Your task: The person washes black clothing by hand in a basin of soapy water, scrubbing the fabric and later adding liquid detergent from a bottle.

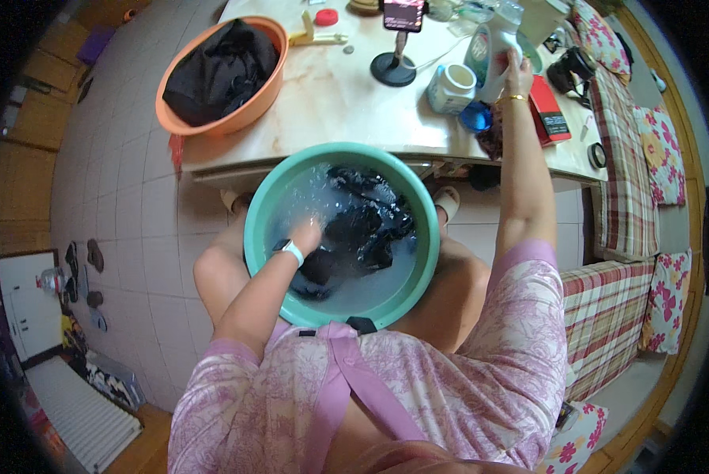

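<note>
A green basin (260,205) of soapy water sits between my knees, with dark clothes (366,225) soaking in it. My left hand (307,235), a white watch on its wrist, is dipped in the water beside the dark clothes; whether it grips anything is hidden by the foam. My right hand (516,75), with a gold bangle, reaches out to the table and holds a white detergent bottle (489,49) standing there. A blue cap (475,117) lies on the table just below the bottle.
An orange basin (212,118) with dark clothes stands at the marble table's (331,103) left end. A white jar (452,87), a phone on a stand (400,35) and a red box (548,110) are near the bottle. A plaid sofa (623,197) runs along the right.
</note>
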`<state>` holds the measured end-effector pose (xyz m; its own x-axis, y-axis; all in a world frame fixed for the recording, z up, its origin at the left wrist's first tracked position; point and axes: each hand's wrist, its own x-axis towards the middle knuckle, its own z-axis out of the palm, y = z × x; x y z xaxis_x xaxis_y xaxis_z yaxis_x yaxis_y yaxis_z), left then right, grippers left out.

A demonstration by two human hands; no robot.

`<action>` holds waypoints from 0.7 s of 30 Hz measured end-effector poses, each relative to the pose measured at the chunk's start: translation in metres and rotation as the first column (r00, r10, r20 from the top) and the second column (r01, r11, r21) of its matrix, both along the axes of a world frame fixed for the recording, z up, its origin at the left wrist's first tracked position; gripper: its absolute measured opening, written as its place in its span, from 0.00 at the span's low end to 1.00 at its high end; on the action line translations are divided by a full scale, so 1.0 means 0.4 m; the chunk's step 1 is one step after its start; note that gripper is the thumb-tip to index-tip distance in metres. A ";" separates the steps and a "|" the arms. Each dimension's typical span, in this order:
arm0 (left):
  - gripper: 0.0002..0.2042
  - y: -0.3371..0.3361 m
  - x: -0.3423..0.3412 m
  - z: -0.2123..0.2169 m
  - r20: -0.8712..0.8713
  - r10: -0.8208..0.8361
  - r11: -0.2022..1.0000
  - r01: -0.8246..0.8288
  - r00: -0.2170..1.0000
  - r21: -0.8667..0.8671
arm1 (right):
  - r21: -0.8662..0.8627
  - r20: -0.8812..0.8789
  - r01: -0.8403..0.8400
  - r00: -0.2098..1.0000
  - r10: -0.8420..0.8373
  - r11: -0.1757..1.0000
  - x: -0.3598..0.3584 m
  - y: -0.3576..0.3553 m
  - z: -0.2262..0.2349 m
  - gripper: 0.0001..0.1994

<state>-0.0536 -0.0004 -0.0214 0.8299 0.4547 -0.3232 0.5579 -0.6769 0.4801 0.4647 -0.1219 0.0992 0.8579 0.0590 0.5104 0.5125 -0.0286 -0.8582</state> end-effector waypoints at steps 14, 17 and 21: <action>0.10 -0.013 0.023 0.029 -0.057 0.012 0.999 -0.014 0.998 -0.040 | -0.389 -0.087 0.094 0.987 -0.138 0.916 -0.040 -0.005 0.008 0.20; 0.11 -0.004 0.038 0.025 -0.101 -0.002 0.996 -0.007 0.995 -0.086 | -0.415 0.073 0.259 0.965 -0.251 0.872 -0.149 -0.030 0.083 0.17; 0.14 -0.015 0.023 0.066 0.311 0.027 0.999 -0.018 0.950 -0.032 | -0.230 0.362 0.123 0.931 -0.032 0.965 -0.404 -0.045 0.129 0.09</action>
